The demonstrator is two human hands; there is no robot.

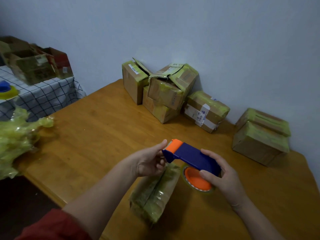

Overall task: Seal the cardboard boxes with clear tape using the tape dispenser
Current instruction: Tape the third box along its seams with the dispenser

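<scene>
A blue and orange tape dispenser (190,155) is held above the wooden table (97,135) near its front. My right hand (223,172) grips its blue body, fingers curled round it above the orange tape hub. My left hand (150,161) pinches at the dispenser's orange front end, where the tape comes out. Just below both hands lies a small cardboard box (155,193) wrapped in yellowish clear tape.
Several taped cardboard boxes (166,90) stand stacked along the wall, with more boxes (261,135) at the right. A heap of crumpled yellowish tape (15,139) lies at the left. A checked-cloth side table (43,94) carries other boxes and a second dispenser (7,90).
</scene>
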